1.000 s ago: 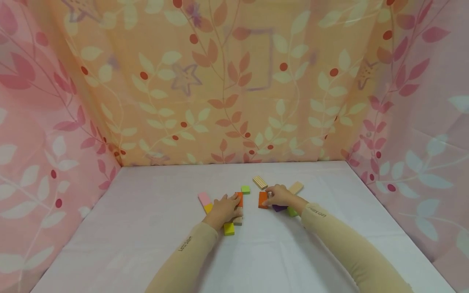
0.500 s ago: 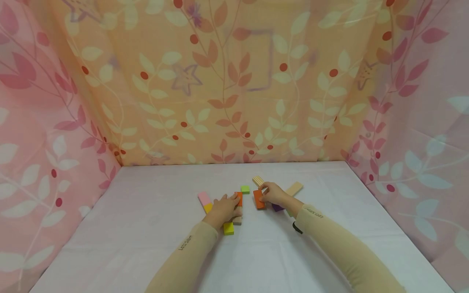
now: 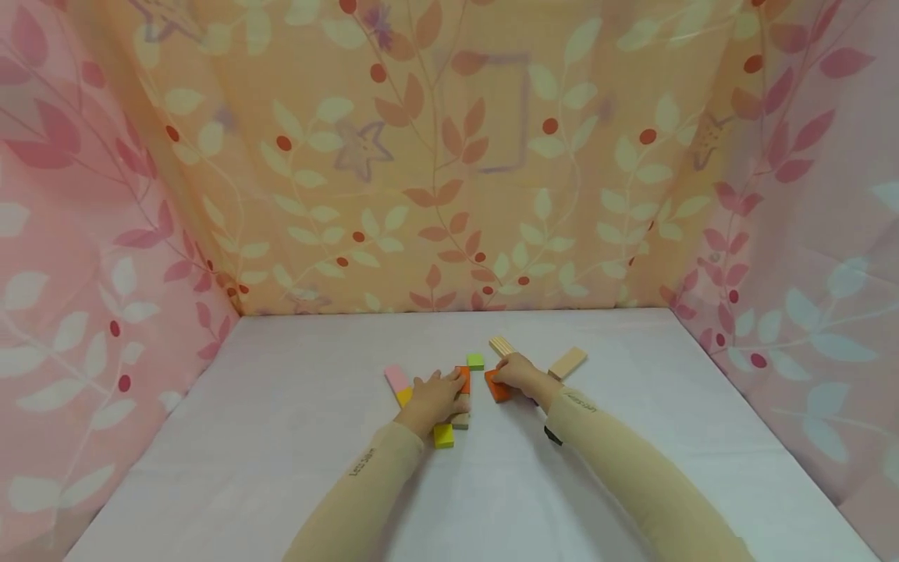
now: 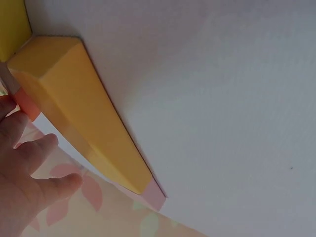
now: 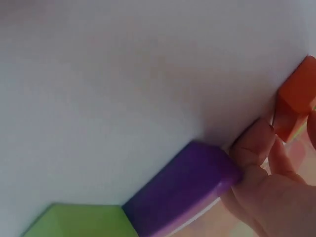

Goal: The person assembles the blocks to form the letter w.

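Observation:
My left hand [image 3: 430, 400] rests with spread fingers on a row of small blocks, its fingertips on an orange block [image 3: 462, 376]. A plain wooden block [image 3: 460, 422] and a yellow block [image 3: 443, 436] sit at the near end of that row. Across a narrow gap, my right hand [image 3: 521, 372] pinches a second orange block [image 3: 497, 388] between thumb and fingers; this block stands slanted to the row. Close behind the right thumb, a purple block [image 5: 182, 190] lies end to end with a green block [image 5: 84, 220] in the right wrist view.
Pink [image 3: 396, 378] and yellow-orange [image 4: 89, 108] blocks form a slanted line left of the left hand. A light green block [image 3: 475, 362] lies beyond the gap. Farther back are a grooved wooden block [image 3: 501, 346] and a plain wooden plank [image 3: 568, 363]. Patterned curtains enclose the white table [image 3: 281, 375].
My right hand has moved left with its orange block, away from the purple block, and the block has turned aslant. My left hand has stayed on its row.

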A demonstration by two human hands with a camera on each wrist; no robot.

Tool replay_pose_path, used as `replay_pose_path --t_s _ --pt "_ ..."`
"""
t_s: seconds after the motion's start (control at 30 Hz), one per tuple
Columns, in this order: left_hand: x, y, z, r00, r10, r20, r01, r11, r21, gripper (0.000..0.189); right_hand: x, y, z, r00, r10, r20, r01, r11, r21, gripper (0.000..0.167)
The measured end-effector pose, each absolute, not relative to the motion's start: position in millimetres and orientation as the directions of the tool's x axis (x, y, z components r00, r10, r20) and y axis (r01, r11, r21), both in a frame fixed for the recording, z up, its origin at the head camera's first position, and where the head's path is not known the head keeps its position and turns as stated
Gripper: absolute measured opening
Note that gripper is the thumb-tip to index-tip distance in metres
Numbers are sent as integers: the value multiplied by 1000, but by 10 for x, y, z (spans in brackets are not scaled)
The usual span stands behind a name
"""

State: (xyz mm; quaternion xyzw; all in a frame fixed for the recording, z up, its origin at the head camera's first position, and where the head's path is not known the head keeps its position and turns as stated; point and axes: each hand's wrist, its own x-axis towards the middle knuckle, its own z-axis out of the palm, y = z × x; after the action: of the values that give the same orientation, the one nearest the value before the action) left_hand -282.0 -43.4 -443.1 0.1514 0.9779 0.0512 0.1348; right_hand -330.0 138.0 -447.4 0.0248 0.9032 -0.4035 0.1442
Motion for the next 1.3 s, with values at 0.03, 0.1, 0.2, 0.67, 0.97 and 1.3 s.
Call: replay_pose_path --t_s 0.03,0.1,0.2,0.67,0.97,1.3 --pt "-2827 -425 -4436 -918 311 -246 283 949 140 66 -3307 1397 -4480 -954 -73 -291 167 676 -718 29" --pt "-2850 -414 -4454 -919 309 -246 283 950 135 66 -3316 1429 -4474 -943 -80 -324 189 673 -715 30" --pt "-2865 -417 -4472 -918 307 -250 284 951 122 67 -3336 1466 -4467 -928 -88 -362 215 667 -714 28" --pt "-2840 -442 -4429 -915 310 -258 278 948 152 66 -3429 1460 -4497 -911 -29 -411 311 607 -731 22" --pt "-2835 -444 -4428 -916 310 -256 281 949 144 65 -3432 1439 -4478 -910 -22 -414 313 618 -721 21" --pt "-2840 -426 -4432 -912 311 -265 287 949 127 66 -3417 1443 -4465 -903 -61 -426 311 593 -743 37"
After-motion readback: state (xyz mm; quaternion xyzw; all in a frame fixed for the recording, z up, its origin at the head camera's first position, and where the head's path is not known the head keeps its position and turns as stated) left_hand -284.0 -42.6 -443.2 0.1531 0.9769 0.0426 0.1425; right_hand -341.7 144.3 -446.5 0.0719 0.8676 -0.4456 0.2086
